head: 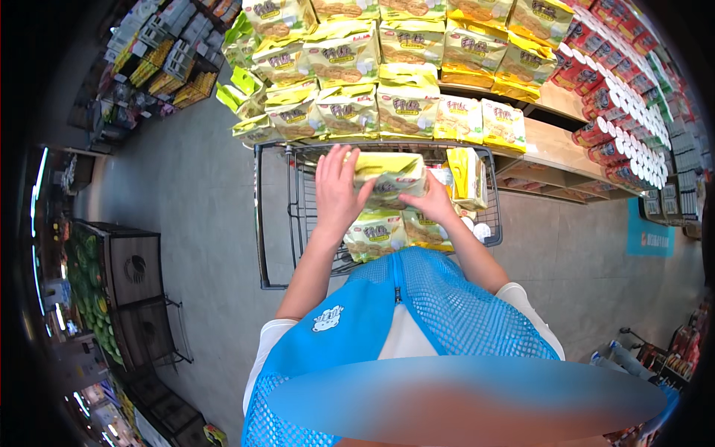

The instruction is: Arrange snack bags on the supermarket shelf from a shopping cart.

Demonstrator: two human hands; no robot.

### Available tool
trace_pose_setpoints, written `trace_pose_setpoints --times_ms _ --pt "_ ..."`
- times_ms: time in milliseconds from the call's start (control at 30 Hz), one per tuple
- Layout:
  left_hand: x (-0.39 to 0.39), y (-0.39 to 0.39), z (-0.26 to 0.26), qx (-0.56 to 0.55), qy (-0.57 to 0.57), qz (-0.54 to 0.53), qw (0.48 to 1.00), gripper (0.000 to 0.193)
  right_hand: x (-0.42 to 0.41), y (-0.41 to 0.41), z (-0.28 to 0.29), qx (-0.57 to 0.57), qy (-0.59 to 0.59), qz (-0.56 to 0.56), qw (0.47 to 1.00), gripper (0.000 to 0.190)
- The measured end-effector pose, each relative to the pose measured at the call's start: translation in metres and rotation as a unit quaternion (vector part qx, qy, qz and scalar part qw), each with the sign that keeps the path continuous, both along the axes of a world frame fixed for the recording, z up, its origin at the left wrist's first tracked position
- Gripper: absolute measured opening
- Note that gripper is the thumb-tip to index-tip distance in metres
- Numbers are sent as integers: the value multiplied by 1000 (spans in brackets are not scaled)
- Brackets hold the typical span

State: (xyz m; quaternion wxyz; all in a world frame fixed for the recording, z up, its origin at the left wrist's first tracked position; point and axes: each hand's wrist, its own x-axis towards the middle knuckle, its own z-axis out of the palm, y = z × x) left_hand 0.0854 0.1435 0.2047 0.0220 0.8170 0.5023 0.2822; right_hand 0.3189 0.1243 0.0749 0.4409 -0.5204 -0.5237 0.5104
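Between my two hands is a yellow-green bag of biscuits (pixel 391 173), held over a dark wire shopping cart (pixel 494 190). My left hand (pixel 338 190) lies on the bag's left side, fingers towards the shelf. The thumb and fingers of my right hand (pixel 433 198) grip its right lower edge. Below in the cart are more biscuit bags (pixel 375 232), and a yellow-and-white package (pixel 468 179) stands at the cart's right side. White round lids (pixel 480 231) show near my right forearm. Bag contents and the cart's bottom are mostly hidden.
Rows of similar biscuit bags (pixel 341 58) fill a wooden display shelf (pixel 564 145) just beyond the cart. Red canisters with white lids (pixel 611 125) stand on its right. A produce stand (pixel 137 268) with green fruit or vegetables is at the left, and a loaded display (pixel 167 61) at upper left.
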Motion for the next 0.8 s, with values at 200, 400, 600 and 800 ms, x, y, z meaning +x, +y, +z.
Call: trace_pose_setpoints --times_ms 200,400,600,800 --pt "24 49 -11 -85 -143 58 984 74 46 55 30 38 -96 -110 989 75" --pt "75 134 6 -112 -204 -14 972 97 76 142 70 115 -67 -147 980 71" --pt "97 204 32 -48 -188 -20 981 92 90 222 103 121 -65 -169 976 76" --pt "104 217 24 3 -4 3 1000 80 101 267 87 81 -194 -127 969 74"
